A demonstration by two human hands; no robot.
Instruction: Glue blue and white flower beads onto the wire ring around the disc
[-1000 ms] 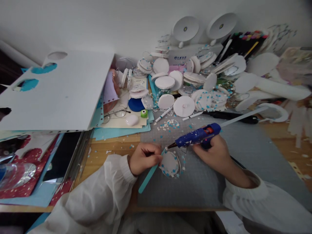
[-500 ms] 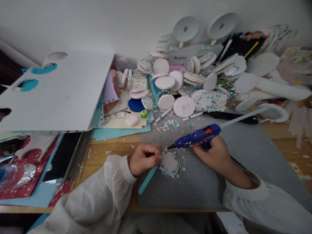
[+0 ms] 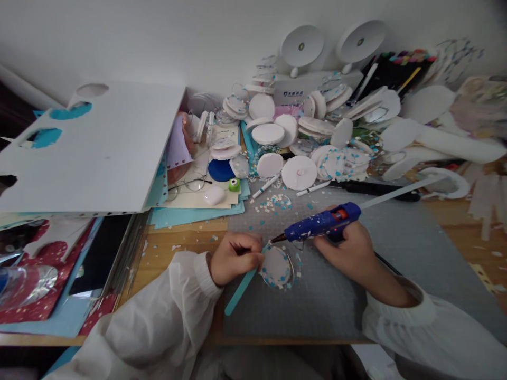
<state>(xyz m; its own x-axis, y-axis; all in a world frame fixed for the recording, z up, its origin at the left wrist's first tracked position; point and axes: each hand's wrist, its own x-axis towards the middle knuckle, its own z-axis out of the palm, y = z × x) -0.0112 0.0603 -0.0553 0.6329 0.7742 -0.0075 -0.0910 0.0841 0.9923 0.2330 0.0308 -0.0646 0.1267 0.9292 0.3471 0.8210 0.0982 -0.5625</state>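
And the left hand (image 3: 237,257) hides part of the stick (image 3: 240,295), the right hand (image 3: 352,250) covering some of the glue gun (image 3: 312,224)! Left edge slices the bottle (image 3: 34,289); print (image 3: 293,94) here, too small to read!

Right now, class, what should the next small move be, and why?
Probably squeeze the glue gun lightly: the right hand holds it with its nozzle close to the far tip of the turquoise stick, which the left hand grips.
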